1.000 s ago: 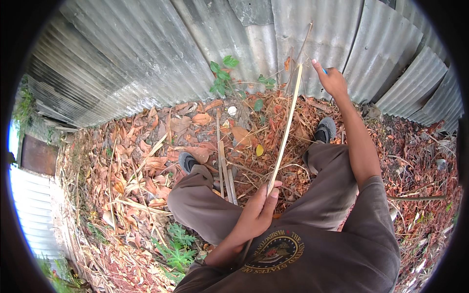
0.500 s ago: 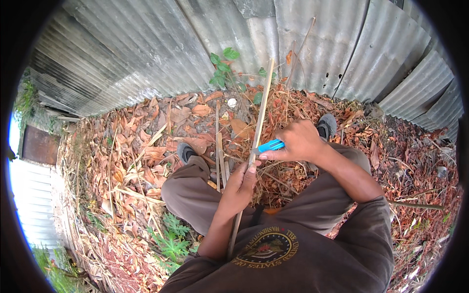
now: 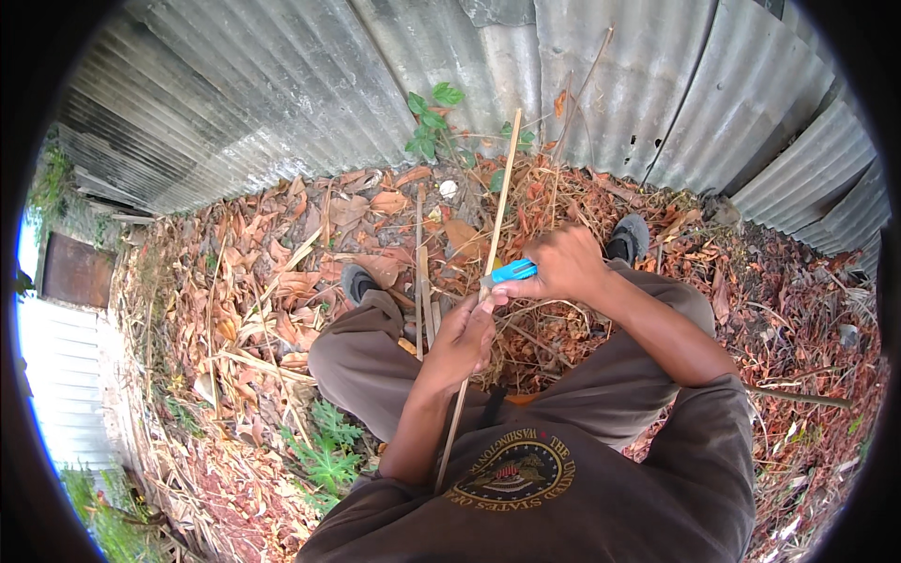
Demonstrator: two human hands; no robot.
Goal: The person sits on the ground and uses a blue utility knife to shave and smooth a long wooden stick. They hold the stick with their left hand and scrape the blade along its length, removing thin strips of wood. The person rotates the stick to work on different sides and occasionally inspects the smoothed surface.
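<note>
A long, thin strip of pale wood or bamboo (image 3: 505, 192) runs from beside my belly up toward the metal sheets. My left hand (image 3: 466, 333) is closed around it near its middle. In my right hand (image 3: 569, 265) is a bright blue utility knife (image 3: 514, 271), gripped by its handle. The knife's front end meets the strip just beyond my left fingers, and my right thumb is close to the left fingertips. The blade itself is too small and blurred to make out clearly.
Corrugated metal sheets (image 3: 619, 84) stand as a fence along the far side. Dry leaves (image 3: 282, 272) cover the ground. More narrow strips (image 3: 424, 291) lie between my feet. A green plant (image 3: 324, 450) grows by my left knee, and a stick (image 3: 798, 395) lies at right.
The blue knife and my right hand have shifted slightly left along with the strip. The strip's upper part has tilted a little, and both hands keep their grip.
</note>
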